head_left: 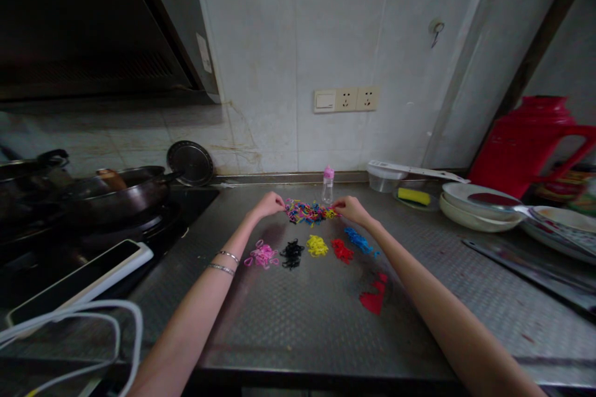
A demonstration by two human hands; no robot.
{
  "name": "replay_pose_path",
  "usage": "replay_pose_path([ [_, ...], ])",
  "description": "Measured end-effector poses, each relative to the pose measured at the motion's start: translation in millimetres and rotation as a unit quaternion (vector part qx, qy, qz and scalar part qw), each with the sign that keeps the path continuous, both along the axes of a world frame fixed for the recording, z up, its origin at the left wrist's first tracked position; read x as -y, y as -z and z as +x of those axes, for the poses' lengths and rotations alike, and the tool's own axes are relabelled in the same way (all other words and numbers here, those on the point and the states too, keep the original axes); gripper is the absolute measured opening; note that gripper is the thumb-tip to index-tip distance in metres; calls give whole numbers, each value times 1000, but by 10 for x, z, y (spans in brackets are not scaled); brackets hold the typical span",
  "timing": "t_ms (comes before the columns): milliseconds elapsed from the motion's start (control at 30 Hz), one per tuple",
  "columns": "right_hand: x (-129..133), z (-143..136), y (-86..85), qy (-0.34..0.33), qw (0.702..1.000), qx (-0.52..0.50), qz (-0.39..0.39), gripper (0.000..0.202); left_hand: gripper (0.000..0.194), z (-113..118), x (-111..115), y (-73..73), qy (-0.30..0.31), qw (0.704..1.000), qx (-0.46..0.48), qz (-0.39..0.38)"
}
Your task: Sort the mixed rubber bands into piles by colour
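Note:
A mixed pile of small coloured rubber bands [307, 213] lies toward the back of the metal counter. At its left edge, my left hand [269, 205] has its fingertips pinched together; what they hold is too small to make out. My right hand [351, 209] pinches at the pile's right edge, with a bit of red rubber band showing at the fingertips. Nearer me, sorted heaps form a row: pink bands [262, 255], black bands [292, 253], yellow bands [317, 245], red bands [342, 250] and blue bands [359, 240].
A small pink-capped bottle [328, 186] stands behind the pile. Red scraps [374, 298] lie by my right forearm. On the right are a plastic tub [385, 181], a yellow sponge [413, 196], stacked bowls [479, 214] and a red thermos [521, 149]. Leftward are a pan [125, 195] and white cable [135, 322].

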State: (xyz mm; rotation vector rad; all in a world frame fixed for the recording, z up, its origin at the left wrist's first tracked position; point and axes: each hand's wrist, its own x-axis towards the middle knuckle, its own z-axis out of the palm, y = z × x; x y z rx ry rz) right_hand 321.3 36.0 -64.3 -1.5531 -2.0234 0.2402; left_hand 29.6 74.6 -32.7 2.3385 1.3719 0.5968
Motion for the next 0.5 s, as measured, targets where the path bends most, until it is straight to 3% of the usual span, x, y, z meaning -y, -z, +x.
replay_pose_path([
  [133,28,-83,-14,-13,1000,23,1,28,22,-59,52,-177,58,995,-32,-76],
  [267,22,-132,-5,-7,999,34,-4,27,25,-76,147,-307,133,970,-82,-188],
  [500,-34,-125,76,-48,998,28,-21,23,27,166,333,-275,181,915,-176,-316],
])
